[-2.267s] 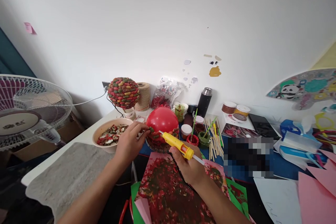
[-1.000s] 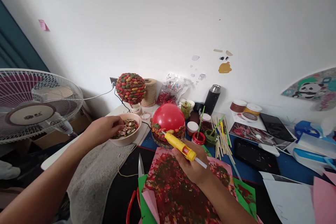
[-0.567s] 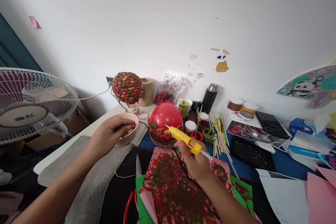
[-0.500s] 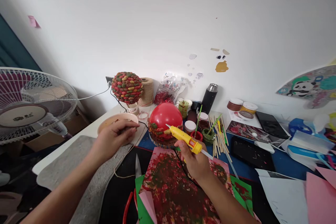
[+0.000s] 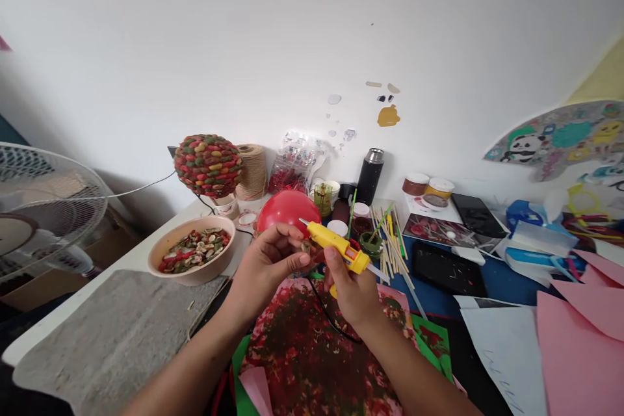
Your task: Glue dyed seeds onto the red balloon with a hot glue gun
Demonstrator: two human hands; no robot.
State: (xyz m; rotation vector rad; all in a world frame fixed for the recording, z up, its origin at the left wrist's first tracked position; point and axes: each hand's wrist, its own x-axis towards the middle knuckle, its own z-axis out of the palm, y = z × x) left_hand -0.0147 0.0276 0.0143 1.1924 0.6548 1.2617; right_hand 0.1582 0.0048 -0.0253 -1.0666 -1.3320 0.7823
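The place looks like a craft corner, perhaps at home: paint jars [image 5: 440,188] and a twine spool [image 5: 251,172] near the back edge of the table [image 5: 130,261], a handheld glue gun [image 5: 341,247], paint-smeared paper [image 5: 312,364], and a fan [image 5: 49,201] beyond the left edge.

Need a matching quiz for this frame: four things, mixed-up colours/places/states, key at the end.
Things:
1. glue gun
2. balloon
3. bowl
4. flask

Descriptions:
A. black and silver
B. holds many red and green bits
C. yellow, in the right hand
D. red, partly hidden by the left hand

Pairs: 1-C, 2-D, 3-B, 4-A
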